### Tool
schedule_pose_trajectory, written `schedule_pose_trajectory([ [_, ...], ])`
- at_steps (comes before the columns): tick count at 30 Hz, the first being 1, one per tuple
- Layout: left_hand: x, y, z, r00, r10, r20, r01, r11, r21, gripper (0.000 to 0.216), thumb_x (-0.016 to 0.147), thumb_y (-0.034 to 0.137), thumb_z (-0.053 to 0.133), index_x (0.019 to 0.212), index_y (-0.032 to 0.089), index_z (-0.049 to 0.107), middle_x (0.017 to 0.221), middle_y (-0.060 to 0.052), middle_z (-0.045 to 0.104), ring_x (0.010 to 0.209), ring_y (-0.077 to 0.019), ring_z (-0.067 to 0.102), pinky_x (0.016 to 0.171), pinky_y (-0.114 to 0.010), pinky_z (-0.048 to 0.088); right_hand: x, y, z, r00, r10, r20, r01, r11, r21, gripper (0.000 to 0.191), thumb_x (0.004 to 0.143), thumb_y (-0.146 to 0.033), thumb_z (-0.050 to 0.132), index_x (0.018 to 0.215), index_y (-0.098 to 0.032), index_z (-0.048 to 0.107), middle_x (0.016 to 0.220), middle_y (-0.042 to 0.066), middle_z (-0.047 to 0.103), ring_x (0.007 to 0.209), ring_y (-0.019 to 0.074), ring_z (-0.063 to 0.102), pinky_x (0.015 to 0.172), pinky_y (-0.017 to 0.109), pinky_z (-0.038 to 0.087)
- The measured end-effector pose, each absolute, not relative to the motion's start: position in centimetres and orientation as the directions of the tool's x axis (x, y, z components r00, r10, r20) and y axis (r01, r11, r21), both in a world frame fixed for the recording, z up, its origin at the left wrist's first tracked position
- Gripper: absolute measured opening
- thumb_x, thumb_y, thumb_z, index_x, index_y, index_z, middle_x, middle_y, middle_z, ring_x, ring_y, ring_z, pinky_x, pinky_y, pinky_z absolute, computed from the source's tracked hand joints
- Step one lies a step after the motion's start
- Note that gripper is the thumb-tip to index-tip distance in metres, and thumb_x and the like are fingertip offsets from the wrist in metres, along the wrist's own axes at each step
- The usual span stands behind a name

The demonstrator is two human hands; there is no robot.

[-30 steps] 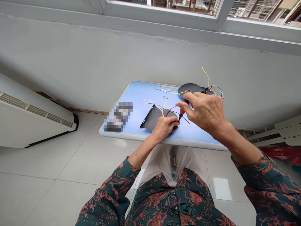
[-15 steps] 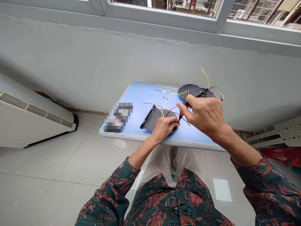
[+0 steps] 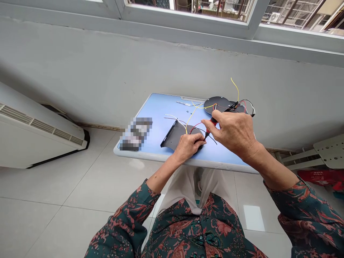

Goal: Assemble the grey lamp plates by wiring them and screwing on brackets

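My right hand (image 3: 233, 134) is closed around a red and black screwdriver (image 3: 212, 123). Its tip points down at the edge of a dark metal housing (image 3: 173, 136), close to my left fingertips. Fingers bent, my left hand (image 3: 188, 145) grips the round end of that housing against the table. Yellow, white, red and black wires come out of the housing. Behind my right hand lies another black round part (image 3: 216, 104) with small light dots on its face and wires attached. What the screwdriver tip touches is too small to make out.
The blue table (image 3: 153, 107) has a pale rim. On it lie thin metal tools (image 3: 185, 103), a few tiny screws (image 3: 188, 111) and a blurred-out item (image 3: 136, 134) at left. A wall and window stand behind; a white appliance (image 3: 40, 132) is at left.
My right hand and the screwdriver have shifted very slightly. The left hand and the housing stay in place.
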State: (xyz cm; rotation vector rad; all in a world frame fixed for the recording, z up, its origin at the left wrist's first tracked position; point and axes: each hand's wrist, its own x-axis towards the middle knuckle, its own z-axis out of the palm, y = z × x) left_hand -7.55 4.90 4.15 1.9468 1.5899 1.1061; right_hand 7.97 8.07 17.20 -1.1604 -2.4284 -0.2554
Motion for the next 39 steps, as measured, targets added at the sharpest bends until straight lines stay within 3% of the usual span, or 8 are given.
schedule_pose_trajectory([
  [5,-7.5,4.9,4.1,0.043,0.948,0.315,0.639,-0.269,0.721,0.011,0.089,0.023,0.068,0.078,0.023,0.071,0.070,0.005,0.072,0.063,-0.0113,0.061,0.067,-0.022,0.041,9.4,8.3,17.1,-0.690,0.568,0.448,0.546,0.815,-0.194,0.019,0.094,-0.032,0.055,0.079,-0.019,0.059,0.070,0.001,0.065,0.061,0.0134,0.053,0.062,0.026,0.032],
  [12,-7.2,4.7,4.1,0.049,0.949,0.312,0.644,-0.269,0.716,0.009,0.091,0.019,0.067,0.090,0.025,0.074,0.084,0.003,0.078,0.075,-0.0139,0.071,0.073,-0.023,0.046,10.2,8.1,14.9,-0.470,0.658,0.588,0.691,0.689,-0.219,0.029,0.090,-0.040,0.058,0.070,-0.023,0.048,0.050,-0.005,0.052,0.044,0.0106,0.038,0.050,0.026,0.025],
  [20,-7.5,3.7,4.6,0.126,0.870,0.478,0.614,-0.446,0.651,0.013,0.094,0.019,0.061,0.099,0.021,0.073,0.095,-0.003,0.080,0.083,-0.0164,0.075,0.078,-0.026,0.054,16.5,7.1,15.6,-0.122,0.943,0.310,0.523,0.326,-0.787,0.028,0.089,-0.047,0.062,0.078,-0.022,0.066,0.057,0.000,0.063,0.046,0.0131,0.056,0.047,0.026,0.047],
  [23,-9.1,1.9,5.7,-0.044,0.771,0.636,0.626,-0.475,0.619,0.016,0.097,0.026,0.059,0.094,0.022,0.074,0.092,-0.004,0.080,0.084,-0.0170,0.075,0.081,-0.026,0.056,19.6,9.1,13.5,0.038,0.986,0.163,0.389,0.136,-0.911,0.030,0.082,-0.049,0.069,0.077,-0.019,0.068,0.061,0.004,0.067,0.048,0.0139,0.058,0.042,0.025,0.047],
  [28,-13.9,0.1,7.0,-0.483,0.680,0.551,0.717,-0.055,0.695,0.021,0.094,0.036,0.060,0.086,0.022,0.073,0.080,0.000,0.076,0.068,-0.0147,0.069,0.072,-0.026,0.054,21.5,12.7,8.1,0.175,0.983,0.055,0.205,0.018,-0.979,0.044,0.064,-0.055,0.080,0.078,-0.018,0.062,0.080,0.012,0.074,0.058,0.0180,0.066,0.041,0.027,0.050],
  [33,-16.2,0.4,5.8,-0.529,0.784,0.325,0.709,0.198,0.677,0.021,0.085,0.041,0.067,0.096,0.024,0.073,0.096,-0.002,0.074,0.068,-0.0150,0.066,0.068,-0.027,0.052,20.5,14.1,4.7,0.083,0.983,0.163,0.481,0.103,-0.870,0.042,0.077,-0.056,0.069,0.096,-0.019,0.063,0.085,0.009,0.074,0.068,0.0210,0.069,0.056,0.033,0.054],
  [36,-15.8,0.5,4.6,-0.499,0.842,0.205,0.676,0.229,0.701,0.030,0.083,0.038,0.069,0.108,0.022,0.071,0.093,-0.003,0.074,0.069,-0.0167,0.067,0.070,-0.028,0.052,19.8,14.4,4.2,-0.124,0.946,0.301,0.849,0.258,-0.461,0.027,0.086,-0.042,0.060,0.100,-0.020,0.065,0.091,0.010,0.073,0.074,0.0230,0.065,0.063,0.035,0.047],
  [39,-15.0,0.2,3.5,-0.488,0.851,0.196,0.678,0.227,0.699,0.031,0.084,0.034,0.066,0.113,0.022,0.069,0.089,-0.004,0.074,0.079,-0.0208,0.069,0.074,-0.030,0.052,19.2,14.2,4.8,-0.333,0.885,0.326,0.931,0.364,-0.037,0.020,0.091,-0.028,0.052,0.102,-0.019,0.066,0.089,0.013,0.070,0.083,0.0264,0.062,0.062,0.034,0.038],
])
